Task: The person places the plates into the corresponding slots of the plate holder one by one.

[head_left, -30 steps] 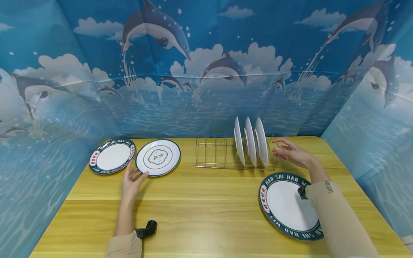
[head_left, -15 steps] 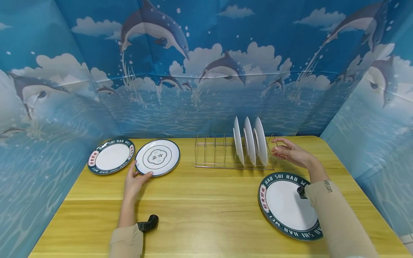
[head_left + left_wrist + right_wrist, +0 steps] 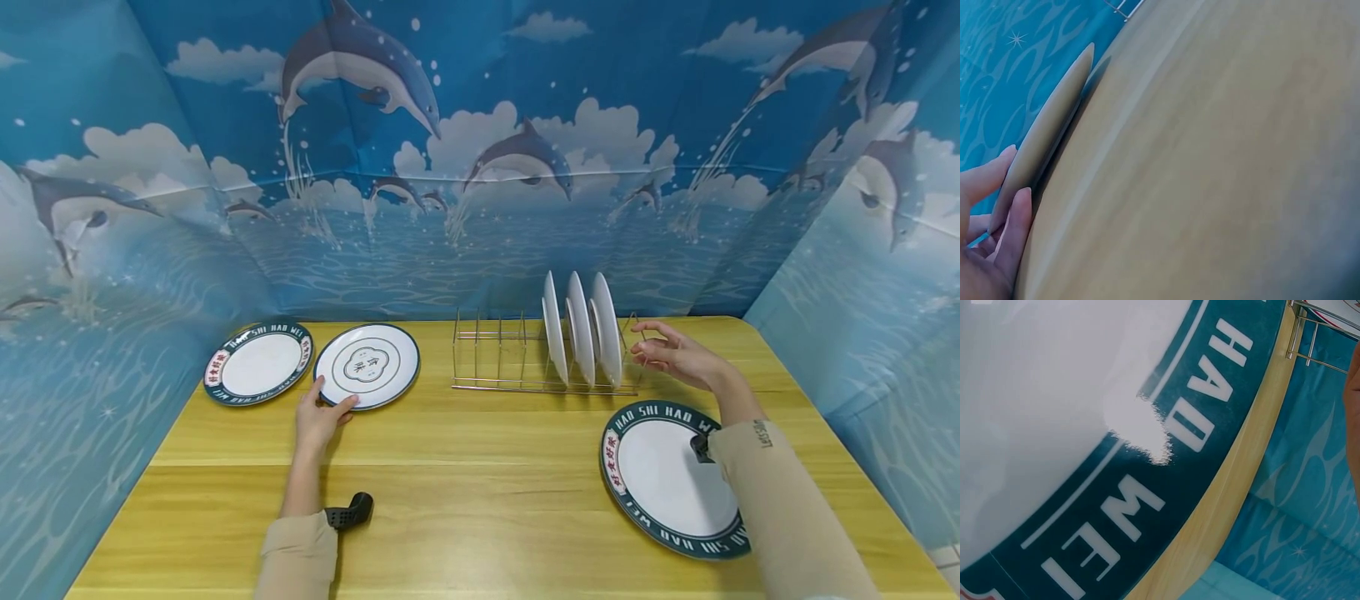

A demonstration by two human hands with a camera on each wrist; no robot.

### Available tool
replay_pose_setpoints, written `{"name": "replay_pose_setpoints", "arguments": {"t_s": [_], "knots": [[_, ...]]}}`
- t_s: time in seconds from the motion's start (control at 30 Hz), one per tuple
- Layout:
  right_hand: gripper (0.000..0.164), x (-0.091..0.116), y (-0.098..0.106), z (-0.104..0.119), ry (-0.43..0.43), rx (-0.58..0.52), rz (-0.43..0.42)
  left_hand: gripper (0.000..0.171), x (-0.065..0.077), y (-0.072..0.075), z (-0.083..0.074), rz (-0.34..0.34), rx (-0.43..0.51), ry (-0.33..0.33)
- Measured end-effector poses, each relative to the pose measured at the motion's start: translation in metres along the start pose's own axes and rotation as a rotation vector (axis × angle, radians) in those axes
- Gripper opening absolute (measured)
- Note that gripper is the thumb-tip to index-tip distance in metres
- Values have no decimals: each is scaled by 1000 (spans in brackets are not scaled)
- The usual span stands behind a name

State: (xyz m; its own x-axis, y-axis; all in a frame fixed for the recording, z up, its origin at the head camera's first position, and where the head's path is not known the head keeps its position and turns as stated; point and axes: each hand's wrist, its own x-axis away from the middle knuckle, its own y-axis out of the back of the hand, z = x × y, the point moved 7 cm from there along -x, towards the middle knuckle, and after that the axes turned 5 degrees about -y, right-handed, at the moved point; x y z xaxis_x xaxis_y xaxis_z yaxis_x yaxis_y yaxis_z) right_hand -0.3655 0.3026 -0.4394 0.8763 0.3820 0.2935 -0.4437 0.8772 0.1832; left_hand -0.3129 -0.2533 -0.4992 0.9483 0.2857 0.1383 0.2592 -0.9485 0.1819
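Note:
Near the back left, a white plate (image 3: 367,367) with a dark blue rim line and a flower-shaped emblem lies on the table. My left hand (image 3: 315,421) pinches its near-left rim. From the left wrist, the fingers (image 3: 1019,215) show on either side of the plate's edge (image 3: 1047,134). My right hand (image 3: 678,358) is at the right end of a wire plate rack (image 3: 480,386), its fingers loosely bent beside the end wire; whether they touch it I cannot tell. Several white plates (image 3: 606,333) stand upright in the rack's right half.
A green-rimmed plate (image 3: 262,362) lies at the far left, close beside the white one. Under my right forearm is a larger green-rimmed plate (image 3: 667,475), partly covered by the sleeve. Dolphin-print cloth (image 3: 480,208) walls the table (image 3: 465,483) at the back and sides.
My left hand has shifted slightly to the right along the near rim of the white plate, and its fingers have closed on that rim. My right hand stays where it was.

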Motion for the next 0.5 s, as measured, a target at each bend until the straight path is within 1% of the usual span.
{"name": "replay_pose_setpoints", "arguments": {"t_s": [0.1, 0.33, 0.5], "knots": [[42, 0, 0, 0, 1, -4, -1, 87, 2, -1, 0, 1, 33, 1], [46, 1, 0, 2, 3, 6, -9, 89, 4, -4, 1, -4, 165, 13], [44, 2, -1, 4, 18, 5, 5, 90, 6, -7, 1, 22, 239, 27]]}}
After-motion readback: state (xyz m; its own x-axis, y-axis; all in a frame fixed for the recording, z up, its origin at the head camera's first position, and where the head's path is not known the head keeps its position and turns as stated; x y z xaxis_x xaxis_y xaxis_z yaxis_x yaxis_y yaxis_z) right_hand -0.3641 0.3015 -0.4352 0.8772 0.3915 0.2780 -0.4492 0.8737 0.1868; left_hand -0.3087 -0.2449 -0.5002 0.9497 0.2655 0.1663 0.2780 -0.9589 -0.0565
